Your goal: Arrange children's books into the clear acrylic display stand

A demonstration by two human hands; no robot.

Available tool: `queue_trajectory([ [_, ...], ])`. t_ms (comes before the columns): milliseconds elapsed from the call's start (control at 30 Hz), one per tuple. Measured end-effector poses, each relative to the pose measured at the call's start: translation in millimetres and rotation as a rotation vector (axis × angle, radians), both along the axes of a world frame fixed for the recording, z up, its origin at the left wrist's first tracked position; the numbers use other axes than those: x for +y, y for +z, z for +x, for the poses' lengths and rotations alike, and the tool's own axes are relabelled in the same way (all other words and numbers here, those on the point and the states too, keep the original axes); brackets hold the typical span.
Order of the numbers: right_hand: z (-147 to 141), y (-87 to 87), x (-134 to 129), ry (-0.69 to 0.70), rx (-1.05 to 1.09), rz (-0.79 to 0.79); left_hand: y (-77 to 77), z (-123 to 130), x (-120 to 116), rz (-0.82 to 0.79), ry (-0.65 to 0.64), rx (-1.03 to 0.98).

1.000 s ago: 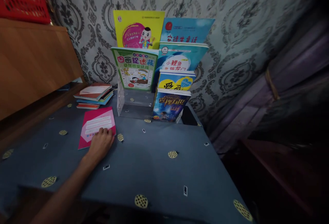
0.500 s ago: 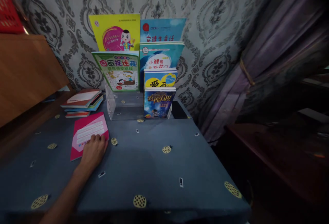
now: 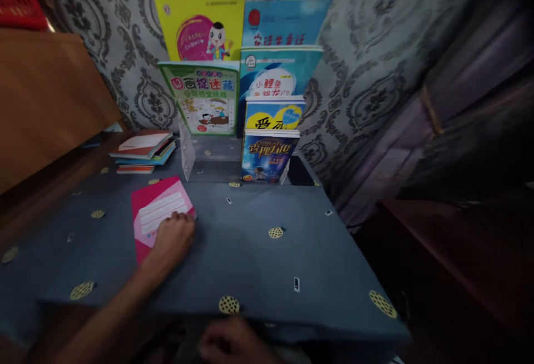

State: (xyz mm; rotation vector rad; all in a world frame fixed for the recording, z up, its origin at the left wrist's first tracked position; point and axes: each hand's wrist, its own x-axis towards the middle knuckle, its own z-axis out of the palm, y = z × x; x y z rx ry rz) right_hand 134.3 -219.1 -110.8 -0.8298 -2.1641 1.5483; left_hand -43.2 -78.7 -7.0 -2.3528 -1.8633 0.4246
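Note:
My left hand [image 3: 174,236] rests on the lower right part of a pink booklet [image 3: 162,211], its fingers curled over the right edge. The booklet lies flat on the cloth-covered table [image 3: 233,252]. At the bottom edge of the view, my right hand [image 3: 233,342] is blurred, with its fingers curled and nothing visible in them. A clear stand [image 3: 187,155] further back holds upright books, among them a yellow one [image 3: 200,24], a green one [image 3: 206,99] and a dark blue one [image 3: 267,158].
A stack of books [image 3: 144,152] lies at the back left, beside a wooden cabinet [image 3: 54,102]. A black flat object [image 3: 300,171] sits right of the stand. A curtain [image 3: 387,147] hangs at the right, and patterned wallpaper covers the wall behind.
My right hand has come into view at the bottom. The pink booklet, under my left hand, is turned slightly and sits closer to the stand's left side. The whole view has shifted a little.

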Motion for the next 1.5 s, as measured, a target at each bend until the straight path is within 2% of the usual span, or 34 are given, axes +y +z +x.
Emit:
queue_trajectory([
  [67, 9.2, 16.2, 11.8, -0.039, 0.006, -0.264, 0.0, 22.6, -14.8, -0.053, -0.078, -0.081],
  [133, 16.9, 36.2, 18.5, -0.019, 0.037, -0.318, -3.2, 42.6, -25.7, -0.066, -0.195, -0.193],
  [200, 23.4, 54.8, 23.7, 0.011, 0.036, -0.157, -7.4, 53.4, -28.6, -0.062, -0.324, -0.295],
  [267, 28.9, 68.2, 30.1, 0.012, 0.019, -0.004, -10.9, 50.6, -21.7, -0.054, -0.403, -0.37],
  [333, 33.2, 75.9, 38.7, -0.035, 0.003, 0.073, -13.3, 33.8, -6.7, -0.036, -0.397, -0.418],
  [400, 35.2, 79.4, 49.2, -0.105, -0.001, 0.118, -15.3, 7.8, 11.7, 0.006, -0.32, -0.418],
  [500, 30.7, 79.7, 67.7, -0.149, -0.014, 0.234, -20.0, -32.9, 35.3, 0.051, -0.172, -0.387],
  [567, 21.9, 77.4, 81.6, -0.106, -0.031, 0.344, -25.6, -52.5, 44.4, 0.083, -0.155, -0.411],
  [667, 2.3, 71.8, 104.3, -0.042, -0.099, 0.518, -37.3, -65.9, 48.5, 0.164, -0.18, -0.482],
  [800, -21.4, 63.2, 132.0, -0.024, -0.246, 0.695, -49.9, -64.8, 45.3, 0.236, -0.149, -0.463],
  [933, -27.5, 50.3, 148.9, -0.043, -0.313, 0.76, -49.1, -60.8, 42.6, 0.244, -0.132, -0.43],
  [1033, -20.6, 39.4, 159.6, -0.069, -0.306, 0.787, -43.3, -58.1, 40.0, 0.24, -0.103, -0.41],
  [1133, -6.3, 33.5, 178.0, -0.028, -0.276, 0.851, -38.0, -54.5, 33.9, 0.247, -0.074, -0.368],
  [1333, 19.8, 43.3, 222.6, 0.088, -0.382, 0.933, -32.2, -44.4, 22.4, 0.281, -0.083, -0.252],
  [1400, 13.3, 44.8, 223.3, 0.053, -0.425, 0.935, -33.7, -41.6, 23.4, 0.281, -0.088, -0.238],
  [1500, -10.6, 40.2, 209.3, -0.063, -0.424, 0.878, -41.6, -41.4, 29.0, 0.279, -0.133, -0.308],
])
